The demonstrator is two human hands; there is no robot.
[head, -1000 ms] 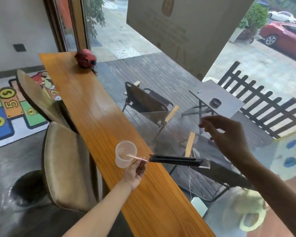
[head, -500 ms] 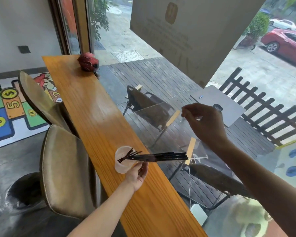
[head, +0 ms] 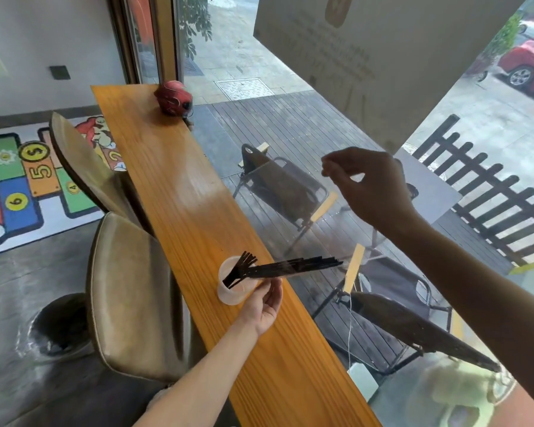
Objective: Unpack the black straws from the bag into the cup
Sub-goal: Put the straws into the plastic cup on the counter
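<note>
While the left hand [head: 264, 306] pinches roughly 8 black straws [head: 287, 266] over 1 cup [head: 228, 295], the right hand [head: 370, 186] pinches the bag [head: 293, 217].

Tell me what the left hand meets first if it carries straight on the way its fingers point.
Probably the black straws: the left hand sits just below them, fingers aimed up beside the cup. Depth is hard to judge.

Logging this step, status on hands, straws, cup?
Left hand pinches the bag's mouth at the cup. Right hand raised, pinched shut, likely lifting the clear bag's far end. Black straws fanning into cup, tails outside. Nothing blocking.
</note>
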